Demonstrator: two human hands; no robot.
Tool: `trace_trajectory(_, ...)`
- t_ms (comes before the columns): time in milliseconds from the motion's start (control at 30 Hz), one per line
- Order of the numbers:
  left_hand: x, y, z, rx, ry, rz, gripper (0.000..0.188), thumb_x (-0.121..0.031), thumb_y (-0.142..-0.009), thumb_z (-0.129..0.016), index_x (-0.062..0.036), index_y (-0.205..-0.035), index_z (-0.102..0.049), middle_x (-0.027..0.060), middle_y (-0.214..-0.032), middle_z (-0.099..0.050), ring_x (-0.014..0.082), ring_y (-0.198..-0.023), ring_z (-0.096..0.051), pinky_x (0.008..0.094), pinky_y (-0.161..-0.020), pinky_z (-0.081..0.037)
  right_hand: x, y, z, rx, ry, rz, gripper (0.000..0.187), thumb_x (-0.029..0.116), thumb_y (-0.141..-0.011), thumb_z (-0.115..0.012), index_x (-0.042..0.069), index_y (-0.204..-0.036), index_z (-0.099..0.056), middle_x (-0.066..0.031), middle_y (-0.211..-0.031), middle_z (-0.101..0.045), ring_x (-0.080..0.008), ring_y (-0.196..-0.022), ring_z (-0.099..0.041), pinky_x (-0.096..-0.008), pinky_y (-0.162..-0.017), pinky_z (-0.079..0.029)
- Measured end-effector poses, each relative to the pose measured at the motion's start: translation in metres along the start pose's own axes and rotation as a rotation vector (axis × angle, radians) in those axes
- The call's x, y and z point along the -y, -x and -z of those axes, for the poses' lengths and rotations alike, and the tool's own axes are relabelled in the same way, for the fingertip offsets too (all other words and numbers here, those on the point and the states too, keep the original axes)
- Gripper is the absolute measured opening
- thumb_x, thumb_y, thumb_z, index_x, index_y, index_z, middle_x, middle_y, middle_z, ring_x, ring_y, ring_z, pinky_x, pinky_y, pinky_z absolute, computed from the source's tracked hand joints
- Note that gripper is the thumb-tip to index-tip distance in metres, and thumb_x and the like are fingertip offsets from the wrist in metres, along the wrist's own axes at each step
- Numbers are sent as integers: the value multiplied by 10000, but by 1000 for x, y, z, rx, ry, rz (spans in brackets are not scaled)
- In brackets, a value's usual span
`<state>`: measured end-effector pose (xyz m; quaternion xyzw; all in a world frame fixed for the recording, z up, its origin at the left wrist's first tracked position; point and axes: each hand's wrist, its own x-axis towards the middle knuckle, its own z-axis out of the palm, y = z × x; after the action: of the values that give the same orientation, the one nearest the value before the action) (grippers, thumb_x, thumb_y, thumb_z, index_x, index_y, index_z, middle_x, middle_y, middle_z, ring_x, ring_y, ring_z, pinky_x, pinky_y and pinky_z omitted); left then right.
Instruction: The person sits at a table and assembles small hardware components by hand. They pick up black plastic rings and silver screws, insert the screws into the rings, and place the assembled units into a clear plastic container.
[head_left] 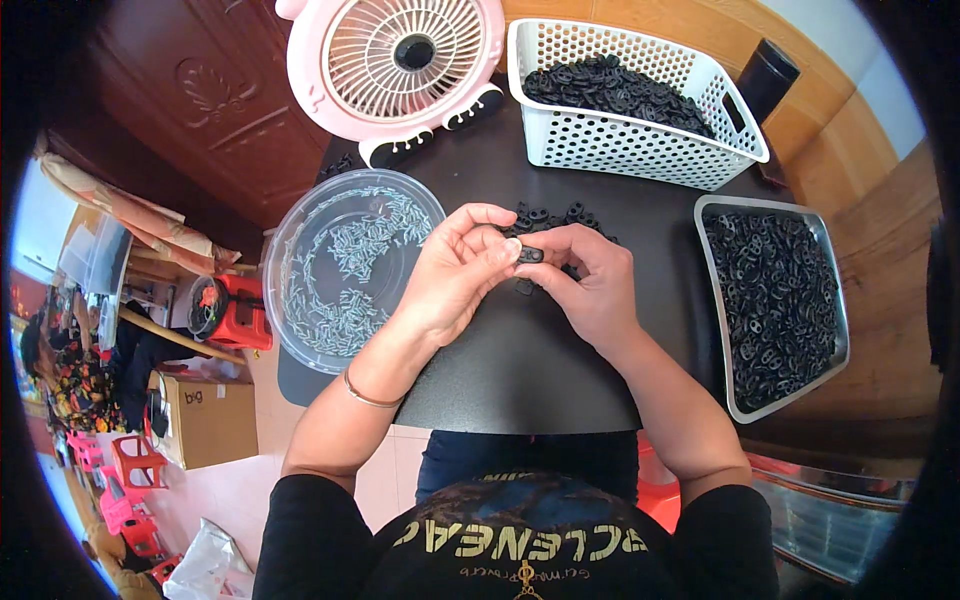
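Over the middle of the dark table, my left hand (pixel 455 275) and my right hand (pixel 590 285) meet fingertip to fingertip. Pinched between them is a small black plastic cord lock (pixel 531 255), an oblong piece with rounded ends. Both thumbs press near it, and the fingers hide part of it. Just beyond my fingers lies a loose pile of similar black pieces (pixel 573 214), some showing two holes. A round clear tub (pixel 283 335) stands left of my left hand, holding many short silvery pieces (pixel 360 240) that look like springs.
At the back right, a white perforated basket (pixel 640 158) holds a heap of black pieces. To the right, a metal tray (pixel 841 330) is filled with two-holed black pieces. A pink fan (pixel 330 110) stands at the back left, and a dark cylinder (pixel 768 80) behind the basket.
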<state>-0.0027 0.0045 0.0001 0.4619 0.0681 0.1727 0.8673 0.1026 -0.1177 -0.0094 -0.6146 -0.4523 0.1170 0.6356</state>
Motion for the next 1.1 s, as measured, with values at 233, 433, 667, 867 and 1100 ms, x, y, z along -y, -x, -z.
trace_trajectory(233,-1,1,-2,-20,22,-1,241,-50,-813,-580,-21,-1026,-472,23,-746,-583,68,-696,-562,186,-646,-476,-2,1,-2,-16,-23,12,276,83,-634,-730,56,-892,-635,-23,-689,-573,-76,-587,-529,-210,-547,-441)
trace_trajectory(433,-4,3,-4,-66,-111,-2,226,-62,-804,-593,-25,-1005,-495,-6,-734,-546,55,-667,-520,174,-608,-435,1,-1,0,14,39,30,263,73,-649,-720,56,-898,-637,-18,-692,-575,-62,-578,-511,-200,-539,-427)
trace_trajectory(667,-59,41,-53,25,-233,-438,191,-140,-856,-512,17,-964,-517,109,-896,-601,174,-816,-581,267,-729,-455,21,-68,20,-295,-47,-18,248,57,-749,-621,-1,-987,-586,-6,-771,-560,-61,-666,-489,-190,-633,-412)
trace_trajectory(867,-65,86,-120,1059,339,-890,538,-404,-778,-579,56,-1046,-498,178,-849,-588,298,-678,-589,340,-552,-491,41,-109,37,-405,-292,5,622,105,-797,-592,-101,-1272,-248,-185,-1121,-497,-192,-968,-534,-266,-843,-419)
trace_trajectory(1100,-75,87,-67,828,-176,-687,255,-209,-775,-568,40,-824,-600,147,-753,-581,279,-646,-577,362,-585,-462,54,-41,28,-201,-74,-22,359,74,-812,-566,-12,-1145,-461,-110,-1106,-499,-123,-936,-514,-248,-822,-410)
